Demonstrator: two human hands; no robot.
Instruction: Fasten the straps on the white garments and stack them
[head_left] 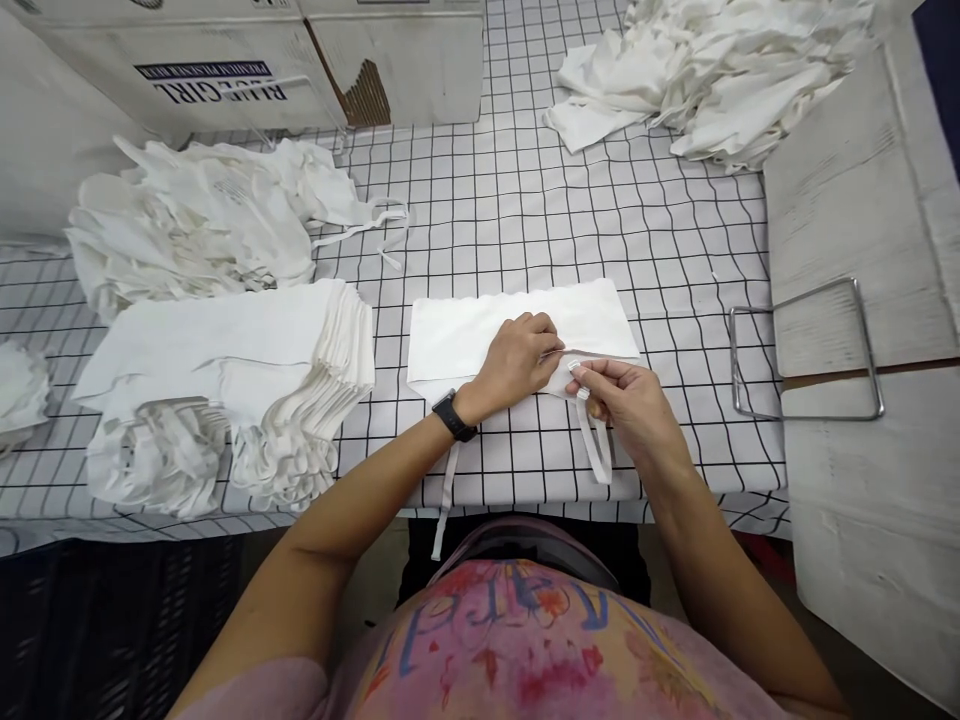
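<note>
- The left arm [360, 515] is angling up and rightward from a muted pink short sleeve [262, 690], its elbow bending out to the side.
- A black wristwatch with a dark strap [454, 415] is circling the left wrist.
- The left hand [519, 355] is lying back upward, its fingers curling and its fingertips pointing toward the other hand; whether they are gripping is unclear.
- The right arm [724, 560] is slanting up and leftward, its wrist showing bare.
- The right hand [626, 400] is pinching with thumb and forefinger, the other fingers bending underneath.
- Both hands are working close together, just apart, before the torso [510, 640].
</note>
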